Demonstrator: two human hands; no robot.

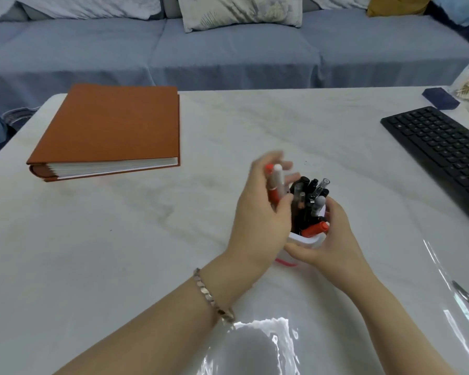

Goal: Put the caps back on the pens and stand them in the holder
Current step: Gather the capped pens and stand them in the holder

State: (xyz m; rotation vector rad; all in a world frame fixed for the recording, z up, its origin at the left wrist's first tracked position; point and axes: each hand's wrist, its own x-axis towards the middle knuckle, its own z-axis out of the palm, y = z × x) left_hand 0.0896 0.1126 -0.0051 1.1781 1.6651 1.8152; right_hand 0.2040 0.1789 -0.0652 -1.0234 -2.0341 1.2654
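— Where do we find the holder (306, 240)?
— On the tabletop (255, 125) before us, pens (307, 196) in it; book (111, 128) far left, keyboard (439, 147) right, sofa (228, 50) behind.

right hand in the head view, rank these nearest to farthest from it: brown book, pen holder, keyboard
1. pen holder, cupped by the right hand itself
2. keyboard, off to the right
3. brown book, far left across the table
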